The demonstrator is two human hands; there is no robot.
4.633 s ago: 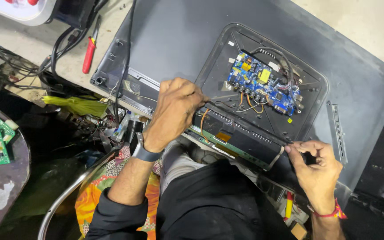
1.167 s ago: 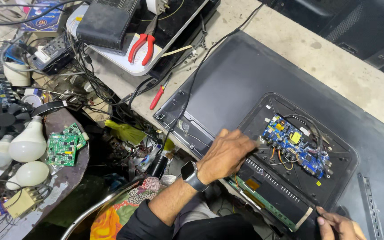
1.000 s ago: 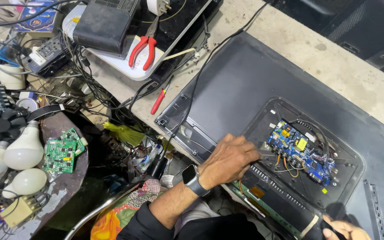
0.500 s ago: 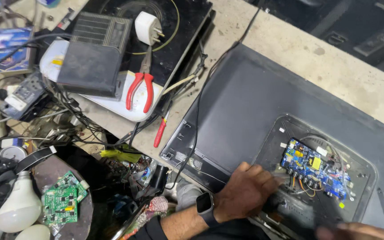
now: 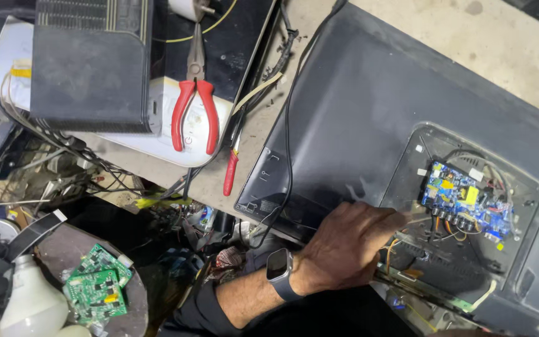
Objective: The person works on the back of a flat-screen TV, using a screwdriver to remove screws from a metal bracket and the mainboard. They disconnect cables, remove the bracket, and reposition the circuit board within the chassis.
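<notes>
The right hand lay outside the frame. The left hand (image 5: 344, 246) covered the lower left rim of the television back (image 5: 357, 118), and its fingertips blurred against the wires beside the blue circuit board (image 5: 463, 203). The television ran off the right and bottom edges. A white bulb (image 5: 32, 306) was cut off at lower left.
</notes>
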